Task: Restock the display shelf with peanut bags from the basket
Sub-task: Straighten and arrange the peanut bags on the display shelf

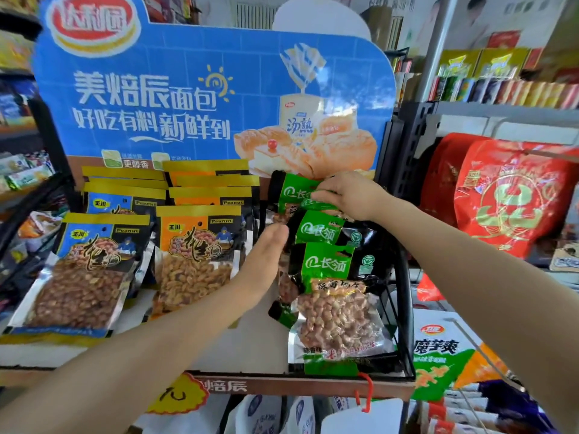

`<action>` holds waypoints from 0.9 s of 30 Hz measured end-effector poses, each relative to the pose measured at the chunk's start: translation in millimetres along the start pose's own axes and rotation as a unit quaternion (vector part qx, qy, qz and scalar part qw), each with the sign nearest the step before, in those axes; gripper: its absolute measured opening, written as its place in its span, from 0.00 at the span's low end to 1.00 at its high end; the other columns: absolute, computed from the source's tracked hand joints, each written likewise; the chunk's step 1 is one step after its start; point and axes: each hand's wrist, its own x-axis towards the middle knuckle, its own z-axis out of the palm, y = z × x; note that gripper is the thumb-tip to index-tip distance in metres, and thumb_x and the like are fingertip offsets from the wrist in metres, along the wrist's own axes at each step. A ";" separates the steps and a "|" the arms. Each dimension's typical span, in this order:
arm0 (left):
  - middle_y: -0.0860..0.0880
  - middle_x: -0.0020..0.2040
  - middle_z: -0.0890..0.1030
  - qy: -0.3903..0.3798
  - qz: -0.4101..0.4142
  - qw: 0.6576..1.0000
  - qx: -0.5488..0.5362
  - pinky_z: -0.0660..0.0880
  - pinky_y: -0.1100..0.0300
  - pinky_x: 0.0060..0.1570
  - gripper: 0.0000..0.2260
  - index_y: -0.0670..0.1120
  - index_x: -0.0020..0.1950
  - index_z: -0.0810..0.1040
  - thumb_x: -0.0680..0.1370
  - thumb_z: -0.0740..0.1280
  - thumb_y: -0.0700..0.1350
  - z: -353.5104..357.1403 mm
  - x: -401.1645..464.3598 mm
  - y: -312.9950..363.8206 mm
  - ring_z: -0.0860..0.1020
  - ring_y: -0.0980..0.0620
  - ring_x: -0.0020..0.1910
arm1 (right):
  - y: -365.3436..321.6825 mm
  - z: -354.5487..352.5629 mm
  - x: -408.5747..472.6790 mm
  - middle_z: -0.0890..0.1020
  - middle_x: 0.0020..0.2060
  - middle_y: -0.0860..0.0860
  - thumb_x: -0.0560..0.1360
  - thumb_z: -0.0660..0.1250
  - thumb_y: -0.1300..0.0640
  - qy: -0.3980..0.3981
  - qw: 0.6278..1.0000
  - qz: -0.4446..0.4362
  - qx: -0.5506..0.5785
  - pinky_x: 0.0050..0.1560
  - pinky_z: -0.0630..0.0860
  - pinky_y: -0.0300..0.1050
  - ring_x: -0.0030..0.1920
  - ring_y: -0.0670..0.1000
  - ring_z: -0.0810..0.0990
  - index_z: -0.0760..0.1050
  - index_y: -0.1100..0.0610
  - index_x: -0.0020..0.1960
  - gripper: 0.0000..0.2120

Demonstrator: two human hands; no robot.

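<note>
Green-and-black peanut bags (329, 270) stand in a leaning row at the right end of the display shelf (219, 343). My right hand (347, 195) pinches the top of the rearmost green bag (294, 191). With straight fingers, my left hand (266, 255) presses against the left side of the green row. Blue-labelled peanut bags (91, 264) fill the left column and orange-labelled ones (197, 255) the middle. The basket is out of view.
A tall blue bread advertisement board (188, 98) backs the shelf. Red gift bags (513, 195) hang on a rack to the right, snack packs (445, 349) below them. A black wire frame (407, 308) bounds the shelf's right side. More shelves stand at left.
</note>
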 end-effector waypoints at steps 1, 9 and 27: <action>0.53 0.62 0.73 0.034 0.013 0.999 0.038 0.65 0.57 0.63 0.19 0.49 0.65 0.69 0.77 0.57 0.57 0.4 3.0 0.0 0.71 0.53 0.62 | 2.7 -0.9 0.7 0.76 0.32 0.58 0.79 0.59 0.50 0.005 1.000 0.020 0.010 0.40 0.71 0.51 0.34 0.55 0.73 0.73 0.60 0.33 0.20; 0.35 0.49 0.79 0.032 0.009 0.997 0.067 0.75 0.46 0.50 0.17 0.39 0.50 0.76 0.77 0.62 0.53 1.3 9.7 -2.6 0.79 0.43 0.45 | -6.5 4.8 1.4 0.69 0.26 0.51 0.78 0.61 0.50 0.029 0.972 0.113 0.202 0.35 0.62 0.44 0.30 0.51 0.68 0.66 0.54 0.27 0.22; 0.53 0.77 0.52 0.028 -0.107 0.993 0.037 0.47 0.52 0.73 0.27 0.53 0.76 0.51 0.79 0.45 0.61 -14.0 15.4 7.2 0.51 0.52 0.76 | -0.4 -7.5 14.7 0.79 0.57 0.57 0.77 0.61 0.61 0.025 0.996 0.082 0.034 0.46 0.64 0.41 0.57 0.58 0.75 0.78 0.62 0.55 0.11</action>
